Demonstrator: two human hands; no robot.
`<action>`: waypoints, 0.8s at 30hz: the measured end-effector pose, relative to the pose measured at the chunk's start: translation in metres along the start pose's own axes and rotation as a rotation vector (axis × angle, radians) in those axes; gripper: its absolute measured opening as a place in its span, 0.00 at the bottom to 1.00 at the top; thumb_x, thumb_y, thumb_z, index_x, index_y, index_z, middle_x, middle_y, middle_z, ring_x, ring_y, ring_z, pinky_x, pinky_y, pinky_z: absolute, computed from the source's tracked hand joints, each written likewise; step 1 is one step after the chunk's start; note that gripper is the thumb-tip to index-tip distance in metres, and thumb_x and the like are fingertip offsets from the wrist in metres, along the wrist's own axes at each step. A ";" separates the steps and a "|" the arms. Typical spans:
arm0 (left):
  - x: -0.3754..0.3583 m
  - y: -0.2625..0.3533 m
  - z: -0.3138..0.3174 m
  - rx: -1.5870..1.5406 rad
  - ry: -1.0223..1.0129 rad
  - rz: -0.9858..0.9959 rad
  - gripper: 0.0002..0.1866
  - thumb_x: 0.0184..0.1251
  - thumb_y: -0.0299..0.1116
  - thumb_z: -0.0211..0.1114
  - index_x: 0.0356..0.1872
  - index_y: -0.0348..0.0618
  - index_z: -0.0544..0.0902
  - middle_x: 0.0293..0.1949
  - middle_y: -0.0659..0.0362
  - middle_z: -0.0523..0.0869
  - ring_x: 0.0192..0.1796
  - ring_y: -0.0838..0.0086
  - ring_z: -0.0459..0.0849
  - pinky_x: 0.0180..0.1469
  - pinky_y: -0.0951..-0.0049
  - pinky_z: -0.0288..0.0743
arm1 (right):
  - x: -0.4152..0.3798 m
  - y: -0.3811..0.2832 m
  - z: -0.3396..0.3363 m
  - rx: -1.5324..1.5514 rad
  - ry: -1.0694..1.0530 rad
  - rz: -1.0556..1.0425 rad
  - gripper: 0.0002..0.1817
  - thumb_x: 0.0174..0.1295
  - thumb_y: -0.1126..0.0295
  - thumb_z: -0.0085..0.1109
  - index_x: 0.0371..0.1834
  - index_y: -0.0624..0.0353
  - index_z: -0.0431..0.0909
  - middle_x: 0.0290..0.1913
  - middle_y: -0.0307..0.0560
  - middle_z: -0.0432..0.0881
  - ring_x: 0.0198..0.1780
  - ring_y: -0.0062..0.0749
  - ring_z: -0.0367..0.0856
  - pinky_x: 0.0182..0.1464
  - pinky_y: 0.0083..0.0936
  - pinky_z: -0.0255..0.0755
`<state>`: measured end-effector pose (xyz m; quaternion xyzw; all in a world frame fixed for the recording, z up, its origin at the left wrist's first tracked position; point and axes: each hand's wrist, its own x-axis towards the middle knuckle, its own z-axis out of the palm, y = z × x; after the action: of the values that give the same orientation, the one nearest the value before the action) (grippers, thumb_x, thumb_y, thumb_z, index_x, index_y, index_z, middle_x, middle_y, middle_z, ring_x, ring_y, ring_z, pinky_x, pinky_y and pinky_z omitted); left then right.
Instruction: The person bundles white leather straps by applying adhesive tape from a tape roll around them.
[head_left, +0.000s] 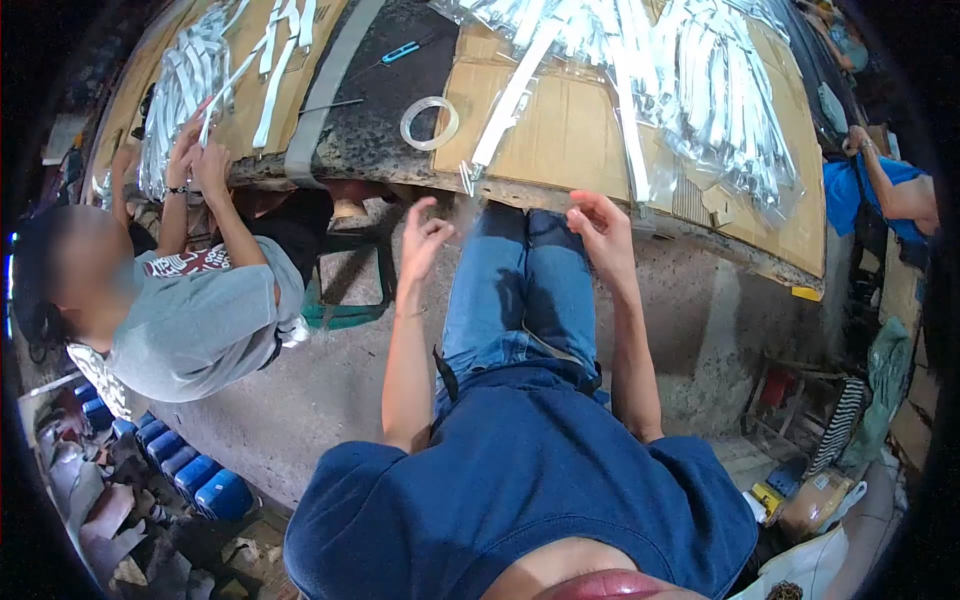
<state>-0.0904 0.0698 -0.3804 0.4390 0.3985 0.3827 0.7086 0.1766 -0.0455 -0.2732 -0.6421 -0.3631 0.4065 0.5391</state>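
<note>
My left hand is raised just off the table's front edge, its fingers bent and apart, and I see nothing held in it. Across from it, above my right knee, my right hand has its thumb and fingers apart with nothing in them. Between the hands and a little beyond, a white strap lies on the cardboard, its near end at the edge beside a small shiny piece. Another white strap reaches the edge near my right hand.
Piles of white straps in clear plastic cover the right side. A tape roll and blue snips lie on the dark table strip. At left, a person in a grey shirt handles straps. Blue containers stand on the floor.
</note>
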 end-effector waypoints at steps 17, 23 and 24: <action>0.134 0.111 0.080 0.577 -0.241 -0.092 0.13 0.64 0.31 0.68 0.40 0.27 0.86 0.23 0.58 0.85 0.19 0.81 0.81 0.20 0.81 0.71 | 0.129 -0.007 0.064 -0.236 -0.008 -0.550 0.41 0.50 0.87 0.64 0.70 0.54 0.62 0.57 0.49 0.74 0.51 0.38 0.83 0.49 0.31 0.79; 0.119 0.108 0.086 0.992 -0.027 0.262 0.13 0.63 0.34 0.69 0.41 0.32 0.85 0.20 0.57 0.84 0.21 0.71 0.82 0.24 0.72 0.74 | 0.156 -0.003 0.073 -0.020 0.016 -0.325 0.40 0.53 0.87 0.65 0.70 0.57 0.60 0.51 0.46 0.75 0.44 0.28 0.85 0.45 0.24 0.79; 0.110 0.108 0.091 1.165 0.144 0.540 0.14 0.62 0.33 0.68 0.43 0.33 0.84 0.21 0.55 0.84 0.23 0.65 0.84 0.27 0.69 0.76 | 0.160 -0.001 0.074 -0.044 0.033 -0.326 0.39 0.53 0.87 0.64 0.69 0.56 0.60 0.50 0.46 0.75 0.42 0.27 0.85 0.42 0.22 0.79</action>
<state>0.0134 0.1745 -0.2784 0.8098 0.4630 0.2969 0.2043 0.1738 0.1289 -0.2997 -0.5928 -0.4623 0.2948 0.5899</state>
